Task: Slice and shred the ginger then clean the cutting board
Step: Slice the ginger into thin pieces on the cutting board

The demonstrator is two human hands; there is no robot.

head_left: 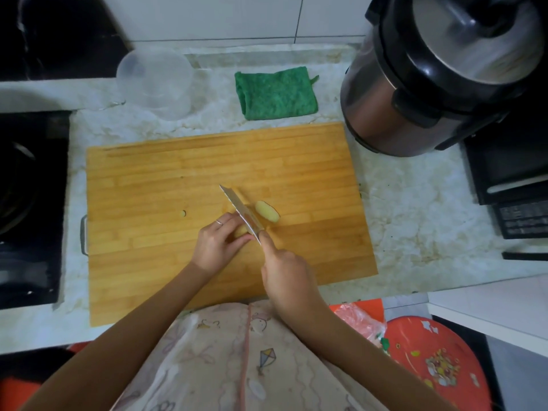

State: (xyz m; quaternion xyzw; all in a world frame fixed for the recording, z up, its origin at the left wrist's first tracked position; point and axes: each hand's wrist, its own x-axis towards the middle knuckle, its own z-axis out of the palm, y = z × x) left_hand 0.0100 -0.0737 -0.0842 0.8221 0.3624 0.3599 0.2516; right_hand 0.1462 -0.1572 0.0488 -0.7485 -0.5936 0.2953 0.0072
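Observation:
A bamboo cutting board (178, 179) lies on the marble counter. My left hand (218, 243) holds a piece of ginger (241, 230) down on the board, fingers curled over it. My right hand (286, 274) grips the handle of a knife (240, 212), index finger stretched along the blade's spine. The blade stands on edge between my left fingers and a cut ginger slice (267, 211) lying to its right. A small ginger scrap (183, 214) sits alone left of centre on the board.
Behind the board are a folded green cloth (275, 93) and a clear plastic container (155, 81). A rice cooker (439, 75) stands at the back right, a black stove (29, 203) at the left. A red stool (436, 363) is below right.

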